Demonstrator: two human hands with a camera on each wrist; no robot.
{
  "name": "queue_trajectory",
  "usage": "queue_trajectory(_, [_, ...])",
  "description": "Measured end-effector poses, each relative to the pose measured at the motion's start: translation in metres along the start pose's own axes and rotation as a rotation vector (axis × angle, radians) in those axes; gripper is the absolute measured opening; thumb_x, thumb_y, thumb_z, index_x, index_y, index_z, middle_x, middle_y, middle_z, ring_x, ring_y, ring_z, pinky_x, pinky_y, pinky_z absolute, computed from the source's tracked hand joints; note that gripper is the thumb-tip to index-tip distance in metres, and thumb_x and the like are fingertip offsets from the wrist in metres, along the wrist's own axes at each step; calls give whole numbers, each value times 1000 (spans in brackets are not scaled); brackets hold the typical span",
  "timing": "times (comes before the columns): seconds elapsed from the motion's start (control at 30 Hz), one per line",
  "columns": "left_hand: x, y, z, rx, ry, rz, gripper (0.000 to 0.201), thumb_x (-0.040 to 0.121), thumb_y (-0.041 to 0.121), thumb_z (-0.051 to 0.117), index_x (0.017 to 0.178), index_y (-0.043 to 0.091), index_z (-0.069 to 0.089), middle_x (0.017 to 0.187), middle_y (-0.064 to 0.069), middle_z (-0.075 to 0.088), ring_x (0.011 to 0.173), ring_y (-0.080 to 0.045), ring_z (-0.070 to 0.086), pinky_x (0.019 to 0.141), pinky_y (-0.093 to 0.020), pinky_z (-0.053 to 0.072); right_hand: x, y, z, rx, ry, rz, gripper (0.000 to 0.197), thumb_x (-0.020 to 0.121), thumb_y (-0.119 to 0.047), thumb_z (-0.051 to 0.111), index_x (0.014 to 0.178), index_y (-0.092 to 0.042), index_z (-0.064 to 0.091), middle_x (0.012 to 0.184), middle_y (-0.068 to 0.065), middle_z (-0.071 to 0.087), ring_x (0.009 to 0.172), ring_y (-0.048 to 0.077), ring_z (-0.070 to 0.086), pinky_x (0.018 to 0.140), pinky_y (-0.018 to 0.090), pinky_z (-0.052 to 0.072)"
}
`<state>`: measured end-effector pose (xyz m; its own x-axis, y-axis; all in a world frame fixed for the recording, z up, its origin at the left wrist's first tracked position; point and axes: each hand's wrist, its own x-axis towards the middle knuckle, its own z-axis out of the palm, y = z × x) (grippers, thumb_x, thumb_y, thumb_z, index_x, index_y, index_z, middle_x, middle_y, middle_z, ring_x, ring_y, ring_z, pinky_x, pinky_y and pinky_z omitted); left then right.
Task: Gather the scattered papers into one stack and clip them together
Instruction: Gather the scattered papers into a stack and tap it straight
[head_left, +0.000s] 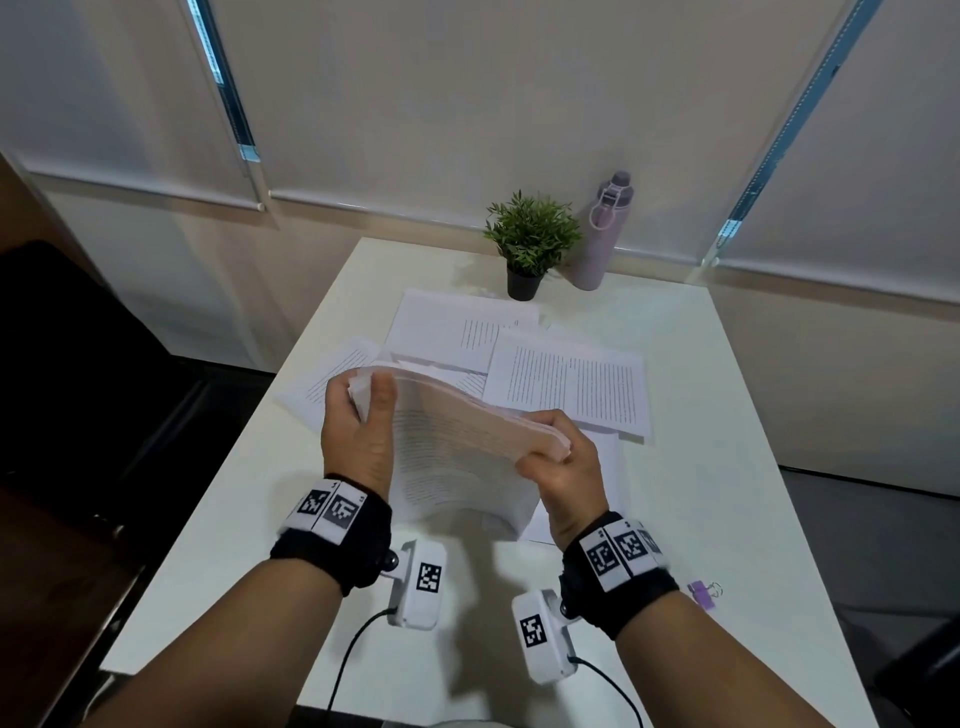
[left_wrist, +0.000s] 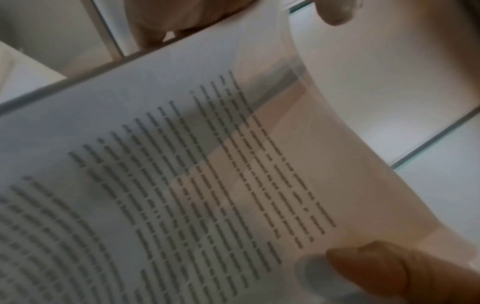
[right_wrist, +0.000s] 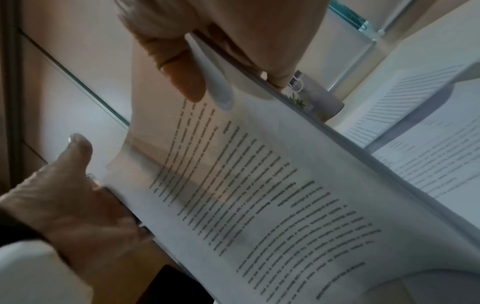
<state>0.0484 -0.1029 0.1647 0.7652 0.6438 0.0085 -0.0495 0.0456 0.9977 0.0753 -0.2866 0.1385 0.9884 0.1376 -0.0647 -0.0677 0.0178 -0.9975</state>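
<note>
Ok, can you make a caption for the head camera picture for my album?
Both hands, left hand and right hand, hold a paper stack above more papers.

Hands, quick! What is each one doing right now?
Left hand: closed, gripping the left end of the paper stack.
Right hand: closed, gripping the stack's right end.

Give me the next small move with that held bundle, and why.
Probably tap the bundle square on the table, then collect more. Left hand and right hand grip its ends; its sheet edges look fanned, and loose sheets lie behind it, with the purple clip unused.
</note>
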Motion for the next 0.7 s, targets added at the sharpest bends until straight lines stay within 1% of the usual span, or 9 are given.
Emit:
queue_trajectory(0.13, [6, 8, 7, 18, 78, -7, 12, 85, 40, 55, 76, 32, 54, 82, 11, 58, 79, -7, 54, 70, -20, 42, -2, 0, -1, 1, -44, -16, 34, 54, -3, 57, 78, -27, 62, 95, 11, 61, 86, 23, 54, 68, 37, 45])
queue_trajectory(0.2, [6, 6, 8, 5, 93, -10, 13, 85, 29, 53, 72, 29, 55, 75, 13, 51, 74, -4, 49, 67, -20, 39, -2, -1, -1, 57, -44, 4, 39, 53, -1, 56, 84, -25, 61, 98, 8, 60, 87, 21, 53, 65, 34, 47])
queue_trajectory(0.3, [3, -3, 2, 32, 56, 42, 7, 86, 35, 52, 87, 28, 55, 80, 16, 51, 78, -2, 49, 73, -20, 40, 1, 1, -2, 125, -8, 44, 45, 52, 0, 53, 89, -25, 59, 95, 6, 55, 84, 20, 49, 64, 31, 44])
queue_trajectory(0.37, [1, -15, -6, 118, -39, 99, 17, 83, 37, 57, 97, 31, 48, 87, 18, 53, 82, 0, 52, 71, -18, 42, 3, 5, -5, 147, 26, 63, 48, 49, 1, 51, 90, -24, 58, 91, 5, 54, 82, 20, 49, 62, 29, 43])
queue_trajectory(0.47, [0, -38, -16, 138, -173, -11, 39, 78, 17, 71, 100, 36, 45, 93, 12, 58, 88, -5, 56, 73, -19, 44, 5, 10, -8, 171, 37, 97, 51, 47, 4, 49, 91, -18, 58, 83, 1, 59, 79, 17, 55, 57, 24, 47])
queue_trajectory(0.53, [-6, -49, -17, 137, -202, -89, 47, 75, 7, 73, 110, 29, 48, 94, 10, 61, 91, -9, 59, 75, -19, 45, 7, 14, -6, 191, 42, 126, 50, 47, 5, 49, 90, -18, 61, 82, 2, 62, 79, 19, 58, 58, 27, 49])
queue_trajectory(0.6, [-11, -51, -14, 103, -175, -135, 48, 75, 6, 73, 116, 17, 50, 92, 11, 62, 87, -4, 60, 69, -10, 45, 10, 18, -4, 198, 48, 142, 47, 47, 5, 51, 88, -16, 63, 83, 7, 61, 83, 23, 57, 65, 34, 48])
queue_trajectory(0.67, [-14, -50, -10, 82, -169, -159, 42, 76, 6, 72, 111, 17, 51, 89, 13, 62, 81, 4, 58, 59, -4, 45, 12, 22, -2, 187, 47, 163, 47, 50, 3, 53, 94, -8, 63, 86, 11, 61, 85, 25, 58, 68, 37, 49])
queue_trajectory(0.7, [-14, -51, -10, 81, -175, -169, 39, 76, 6, 72, 108, 17, 52, 88, 12, 62, 80, 5, 58, 55, -2, 46, 12, 24, -1, 178, 46, 180, 45, 51, 2, 54, 94, -7, 64, 87, 13, 62, 85, 26, 59, 69, 38, 50])
